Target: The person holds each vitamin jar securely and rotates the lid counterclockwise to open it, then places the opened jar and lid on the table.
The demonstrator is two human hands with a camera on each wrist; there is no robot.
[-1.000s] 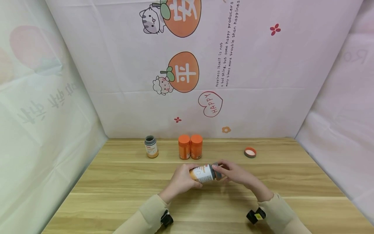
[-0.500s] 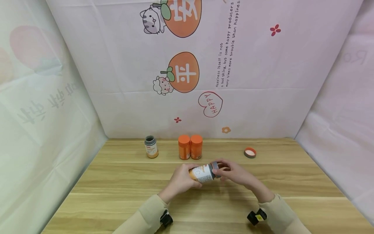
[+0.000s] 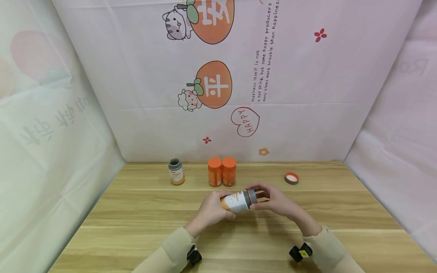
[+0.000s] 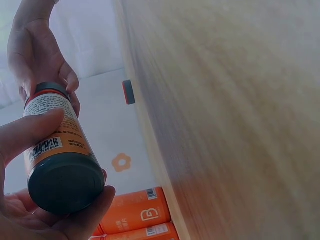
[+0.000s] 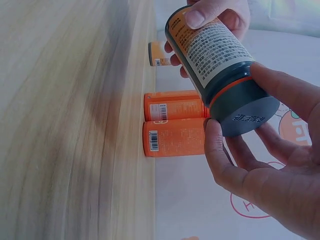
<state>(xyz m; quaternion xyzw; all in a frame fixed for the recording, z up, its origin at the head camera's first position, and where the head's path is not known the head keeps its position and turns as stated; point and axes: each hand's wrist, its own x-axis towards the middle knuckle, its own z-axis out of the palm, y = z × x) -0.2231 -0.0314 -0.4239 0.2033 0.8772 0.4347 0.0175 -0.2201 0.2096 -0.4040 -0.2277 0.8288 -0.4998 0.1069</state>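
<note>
My left hand (image 3: pixel 212 208) grips the body of a supplement bottle (image 3: pixel 236 202), which is tilted nearly on its side above the table. The bottle has a white and orange label and a grey base, seen from below in the left wrist view. On its neck sits a grey cap (image 5: pixel 245 107) with an orange line along its edge. My right hand (image 3: pixel 274 201) holds this cap by its sides, the thumb and fingertips spread around its rim. Its palm stays apart from the cap's flat top in the right wrist view.
At the back left stands an uncapped bottle (image 3: pixel 176 175) of the same kind. Two orange bottles (image 3: pixel 215 172) with orange lids stand side by side at the back middle. A loose grey and orange cap (image 3: pixel 291 178) lies inside-up at the back right, before the cloth wall.
The right hand's fingers have shifted around the cap, its thumb moving lower, and more of the cap shows. The left hand and the bottle have stayed almost still.
</note>
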